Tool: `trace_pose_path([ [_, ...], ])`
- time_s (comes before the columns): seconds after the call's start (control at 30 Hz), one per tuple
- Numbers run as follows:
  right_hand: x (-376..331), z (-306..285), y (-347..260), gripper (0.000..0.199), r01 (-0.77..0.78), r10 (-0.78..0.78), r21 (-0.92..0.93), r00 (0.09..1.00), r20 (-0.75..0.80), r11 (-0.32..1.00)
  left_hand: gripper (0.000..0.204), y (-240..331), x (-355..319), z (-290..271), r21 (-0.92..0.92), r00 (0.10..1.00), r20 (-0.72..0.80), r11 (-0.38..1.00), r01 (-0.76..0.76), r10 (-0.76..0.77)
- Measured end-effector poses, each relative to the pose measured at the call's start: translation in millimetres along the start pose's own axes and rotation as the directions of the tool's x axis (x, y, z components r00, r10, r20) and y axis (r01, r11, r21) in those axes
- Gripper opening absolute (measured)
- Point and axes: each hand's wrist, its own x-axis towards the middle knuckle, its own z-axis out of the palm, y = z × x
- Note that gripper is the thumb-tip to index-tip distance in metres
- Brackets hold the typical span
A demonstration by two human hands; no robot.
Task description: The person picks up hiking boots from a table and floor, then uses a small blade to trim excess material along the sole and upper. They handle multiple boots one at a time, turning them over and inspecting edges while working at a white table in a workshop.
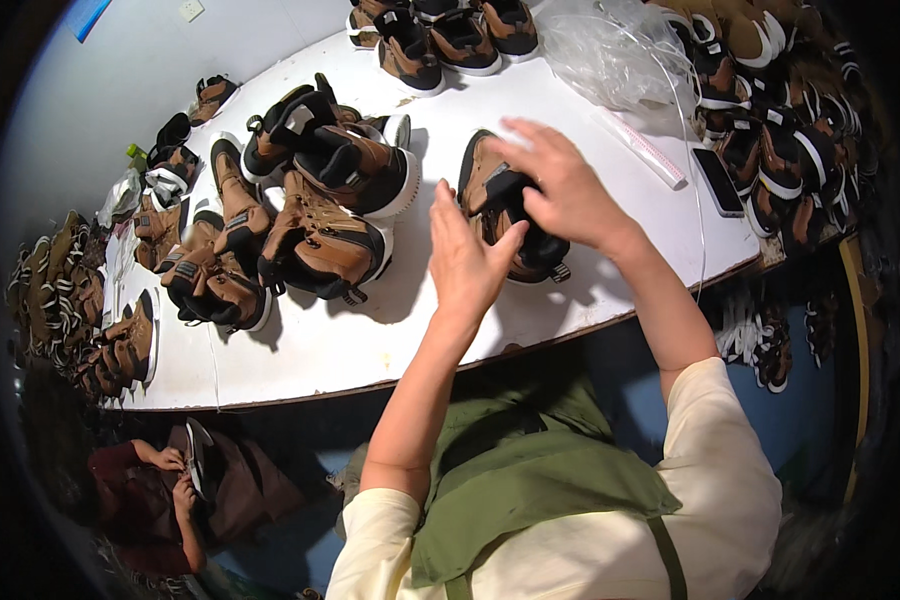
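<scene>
At frame centre, the right hand (560, 190) grips a brown boot (505, 205) lying on the white worktop (370, 340); the left hand (467, 255) hovers open beside it, perhaps touching. Held one-handed, the boot might twist loose or bump the heap (310, 210) at left.

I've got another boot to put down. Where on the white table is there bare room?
Bare table runs along the near edge, below the boot pile; more lies between the held boot and the phone. The left end and the far right are crowded with boots.
</scene>
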Motion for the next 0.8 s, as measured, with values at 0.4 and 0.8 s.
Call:
trace_pose_path([
  [0.4,-30.8,58.0,-1.6,0.028,-0.143,0.2,0.15,0.842,-0.501,0.978,0.072,-39.5,-10.3,40.7,-0.353,0.99,-0.004,0.927,0.131,-0.142],
  [0.8,-65.8,14.5,-39.2,0.033,0.046,0.181,0.63,0.94,-0.291,0.775,0.034,-53.9,-49.7,30.9,-0.331,0.927,-0.341,0.903,-0.273,0.156],
])
